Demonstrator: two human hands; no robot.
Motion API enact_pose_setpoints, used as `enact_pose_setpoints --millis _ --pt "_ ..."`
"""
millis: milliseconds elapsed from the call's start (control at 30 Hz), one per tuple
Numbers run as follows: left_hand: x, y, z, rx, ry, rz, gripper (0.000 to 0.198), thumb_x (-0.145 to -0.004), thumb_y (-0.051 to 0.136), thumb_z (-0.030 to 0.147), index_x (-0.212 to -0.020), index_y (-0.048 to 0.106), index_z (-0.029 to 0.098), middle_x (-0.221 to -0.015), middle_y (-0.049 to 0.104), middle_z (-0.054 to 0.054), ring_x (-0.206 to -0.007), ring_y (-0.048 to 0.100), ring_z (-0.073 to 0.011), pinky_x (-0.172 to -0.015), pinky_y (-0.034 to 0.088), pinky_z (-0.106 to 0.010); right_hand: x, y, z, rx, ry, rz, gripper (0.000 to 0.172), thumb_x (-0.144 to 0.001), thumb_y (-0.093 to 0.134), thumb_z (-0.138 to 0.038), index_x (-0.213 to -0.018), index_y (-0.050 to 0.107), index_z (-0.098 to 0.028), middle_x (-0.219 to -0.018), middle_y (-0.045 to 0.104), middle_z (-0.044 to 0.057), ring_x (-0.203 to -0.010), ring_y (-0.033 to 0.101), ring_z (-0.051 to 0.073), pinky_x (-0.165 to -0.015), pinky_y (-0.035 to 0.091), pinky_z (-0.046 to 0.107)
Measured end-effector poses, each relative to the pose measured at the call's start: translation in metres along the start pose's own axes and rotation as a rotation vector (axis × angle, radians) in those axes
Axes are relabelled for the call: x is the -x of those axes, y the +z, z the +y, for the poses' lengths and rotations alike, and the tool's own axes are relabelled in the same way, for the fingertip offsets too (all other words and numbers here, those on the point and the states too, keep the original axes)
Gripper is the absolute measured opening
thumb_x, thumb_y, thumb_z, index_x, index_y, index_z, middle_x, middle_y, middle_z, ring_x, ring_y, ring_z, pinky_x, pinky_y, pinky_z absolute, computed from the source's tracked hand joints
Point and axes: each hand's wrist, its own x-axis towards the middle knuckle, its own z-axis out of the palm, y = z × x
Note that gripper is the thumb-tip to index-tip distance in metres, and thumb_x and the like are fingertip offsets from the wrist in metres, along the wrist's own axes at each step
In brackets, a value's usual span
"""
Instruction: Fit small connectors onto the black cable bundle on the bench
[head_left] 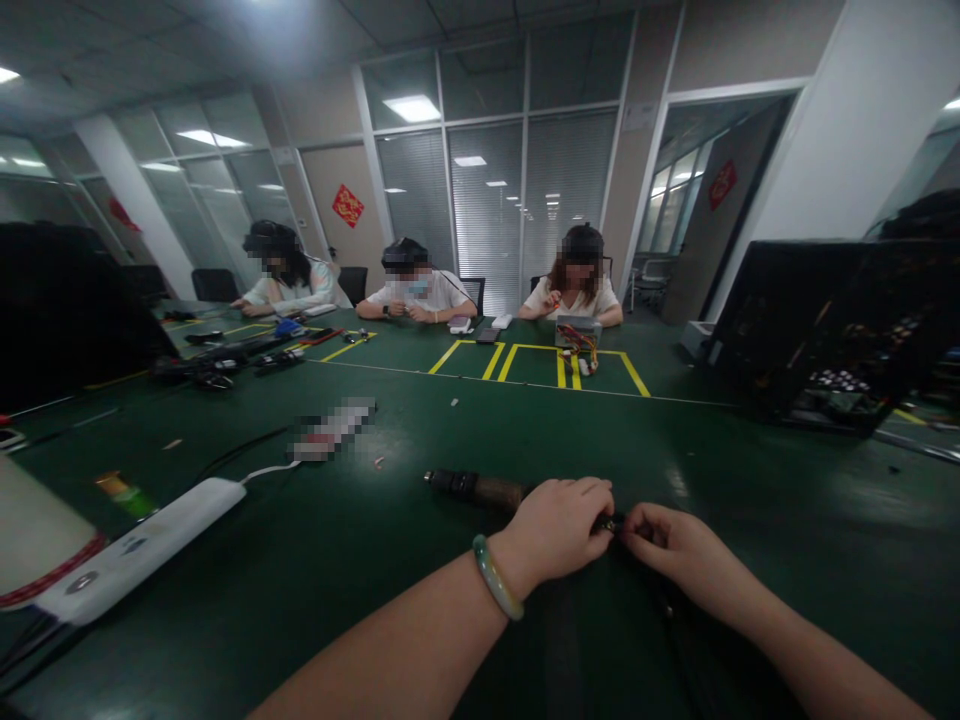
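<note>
A long dark tool (495, 492) lies across the green table, shaped like an electric screwdriver with a metal tip at its left end. My left hand (559, 525), with a green and white bangle at the wrist, is closed over its right part and covers much of it. Close against it, my right hand (675, 545) is pinched at the tool's right end, where a small dark connector piece shows between the two hands. What exactly the right fingertips grip is mostly hidden. A black cable (681, 640) hangs below the right hand, blurred and dark.
A white power strip (157, 545) lies at left beside a pale cylinder (37, 520) and a small green bottle (135, 500). Black computer cases stand left and right. Across the table three people sit; a box with coloured wires (579, 332) is before one.
</note>
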Motion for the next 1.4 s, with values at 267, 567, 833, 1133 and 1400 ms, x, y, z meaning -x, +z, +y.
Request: enact_pose_setpoints --millis 267,567,833,1133,1400 --pt "0.000 -0.001 -0.001 -0.004 0.080 -0.005 0.011 -0.089 0.053 0.024 -0.099 0.058 0.021 -0.129 0.053 -0.001 -0.106 0.056 -0.0183 -0.092 0.044 -0.035 0.000 0.000 0.000 -0.006 0.002 -0.009 0.020 -0.087 0.053 -0.037 -0.085 0.062 -0.020 -0.076 0.065 0.000 -0.069 0.059 0.017 -0.060 0.041 0.023" --pt "0.000 -0.001 0.002 -0.008 0.024 -0.010 0.016 -0.086 0.058 0.028 -0.099 0.056 0.019 -0.119 0.059 -0.004 -0.102 0.058 -0.0196 -0.089 0.046 -0.036 0.000 0.001 -0.001 0.007 -0.013 0.014 0.019 -0.087 0.053 -0.036 -0.081 0.061 -0.019 -0.070 0.061 -0.002 -0.064 0.054 0.015 -0.055 0.038 0.022" --pt "0.000 -0.003 0.001 0.003 0.048 -0.014 0.016 -0.088 0.055 0.025 -0.103 0.058 0.021 -0.124 0.057 -0.002 -0.106 0.057 -0.0184 -0.090 0.045 -0.034 0.000 0.000 -0.001 -0.001 0.002 0.002 0.021 -0.088 0.052 -0.037 -0.084 0.062 -0.020 -0.073 0.064 -0.001 -0.067 0.057 0.016 -0.057 0.040 0.022" --pt "0.000 0.001 0.002 -0.022 -0.001 -0.017 0.017 -0.086 0.059 0.030 -0.098 0.056 0.019 -0.109 0.062 -0.004 -0.098 0.058 -0.0195 -0.087 0.045 -0.035 0.001 -0.001 -0.001 0.006 0.007 0.002 0.019 -0.087 0.054 -0.036 -0.083 0.062 -0.020 -0.071 0.061 -0.002 -0.064 0.055 0.015 -0.055 0.038 0.021" --pt "-0.001 -0.002 0.002 -0.003 -0.001 -0.015 0.011 -0.087 0.057 0.028 -0.093 0.057 0.019 -0.100 0.064 -0.003 -0.093 0.060 -0.0192 -0.083 0.044 -0.034 0.001 0.001 -0.008 0.008 0.029 0.008 0.020 -0.087 0.052 -0.037 -0.078 0.058 -0.020 -0.066 0.056 -0.002 -0.062 0.052 0.015 -0.054 0.038 0.020"
